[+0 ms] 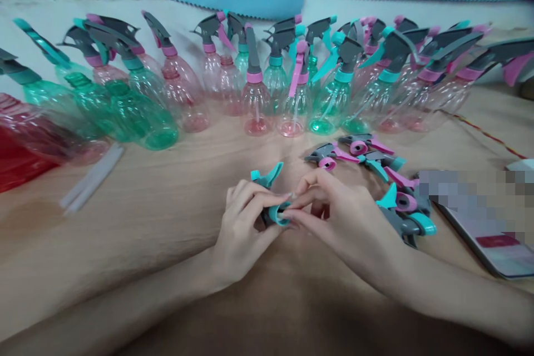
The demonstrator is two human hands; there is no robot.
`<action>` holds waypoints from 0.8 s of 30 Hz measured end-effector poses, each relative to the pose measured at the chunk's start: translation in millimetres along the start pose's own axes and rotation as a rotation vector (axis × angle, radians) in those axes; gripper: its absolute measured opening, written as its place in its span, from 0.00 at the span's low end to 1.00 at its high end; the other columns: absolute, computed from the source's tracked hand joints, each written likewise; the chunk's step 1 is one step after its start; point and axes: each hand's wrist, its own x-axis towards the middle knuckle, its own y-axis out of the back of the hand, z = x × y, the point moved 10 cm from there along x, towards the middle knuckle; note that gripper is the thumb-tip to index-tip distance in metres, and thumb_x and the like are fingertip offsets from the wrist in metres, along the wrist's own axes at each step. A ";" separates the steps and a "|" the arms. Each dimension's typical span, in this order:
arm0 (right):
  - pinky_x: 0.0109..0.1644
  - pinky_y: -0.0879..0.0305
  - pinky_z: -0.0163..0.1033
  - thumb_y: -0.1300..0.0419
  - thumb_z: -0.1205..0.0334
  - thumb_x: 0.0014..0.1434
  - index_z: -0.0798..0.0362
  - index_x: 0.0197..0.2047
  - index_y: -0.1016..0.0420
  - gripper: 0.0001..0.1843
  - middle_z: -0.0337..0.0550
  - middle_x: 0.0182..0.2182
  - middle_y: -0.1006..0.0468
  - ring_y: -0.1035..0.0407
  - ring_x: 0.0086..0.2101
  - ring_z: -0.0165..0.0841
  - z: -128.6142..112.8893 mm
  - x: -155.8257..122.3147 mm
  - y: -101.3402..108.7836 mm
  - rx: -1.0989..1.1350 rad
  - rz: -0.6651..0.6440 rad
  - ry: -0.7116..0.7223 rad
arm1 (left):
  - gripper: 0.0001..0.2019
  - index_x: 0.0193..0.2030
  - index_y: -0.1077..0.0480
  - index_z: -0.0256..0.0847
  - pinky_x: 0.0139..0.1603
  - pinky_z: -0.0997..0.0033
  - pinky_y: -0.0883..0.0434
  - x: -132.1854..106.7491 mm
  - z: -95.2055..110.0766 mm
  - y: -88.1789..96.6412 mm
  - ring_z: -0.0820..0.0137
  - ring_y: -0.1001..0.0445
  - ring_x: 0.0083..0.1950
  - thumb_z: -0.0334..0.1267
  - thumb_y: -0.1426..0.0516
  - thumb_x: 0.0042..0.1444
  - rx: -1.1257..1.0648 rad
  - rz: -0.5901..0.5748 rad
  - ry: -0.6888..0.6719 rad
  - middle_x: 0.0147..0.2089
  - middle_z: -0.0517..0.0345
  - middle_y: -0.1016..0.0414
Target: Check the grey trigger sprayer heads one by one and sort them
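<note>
My left hand (pixel 246 222) is closed around a grey and teal trigger spray head (pixel 267 177), whose teal collar (pixel 278 214) faces right. At the collar's opening, the fingertips of my right hand (pixel 329 206) are pinched together and touch its rim. Whatever lies between those fingertips is too small and covered to make out. Just right of my right hand lies a loose pile of spray heads in grey with pink or teal parts, among them a pink-collared one (pixel 327 162) and a teal-collared one (pixel 421 223).
Clear pink and green bottles, most topped with spray heads, stand along the back, such as a green bottle (pixel 329 105). Open green bottles (pixel 144 119) are at left beside a red item (pixel 20 158). White tubes (pixel 92 178) lie left; a phone (pixel 484 222) lies right.
</note>
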 end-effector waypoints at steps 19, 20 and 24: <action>0.21 0.52 0.30 0.42 0.68 0.56 0.49 0.29 0.44 0.12 0.27 0.18 0.34 0.43 0.17 0.24 -17.8 -4.6 0.3 -0.242 -0.036 0.196 | 0.12 0.44 0.29 0.41 0.40 0.64 0.37 0.8 -7.6 -0.1 0.67 0.32 0.38 0.38 0.37 0.52 -0.045 -0.023 0.047 0.35 0.57 0.29; 0.20 0.52 0.30 0.41 0.68 0.56 0.49 0.29 0.44 0.12 0.27 0.18 0.35 0.43 0.17 0.24 -17.4 -4.2 -0.6 -0.232 -0.046 0.201 | 0.13 0.44 0.29 0.41 0.39 0.64 0.37 1.2 -8.4 -0.4 0.67 0.32 0.38 0.38 0.37 0.51 -0.065 -0.030 0.055 0.36 0.57 0.29; 0.21 0.49 0.28 0.41 0.68 0.56 0.49 0.28 0.45 0.14 0.26 0.18 0.34 0.41 0.18 0.22 -15.2 0.0 -3.0 -0.052 -0.068 0.201 | 0.14 0.45 0.28 0.41 0.38 0.67 0.33 2.7 -11.2 -1.6 0.68 0.31 0.38 0.38 0.37 0.51 -0.145 -0.041 0.088 0.36 0.56 0.29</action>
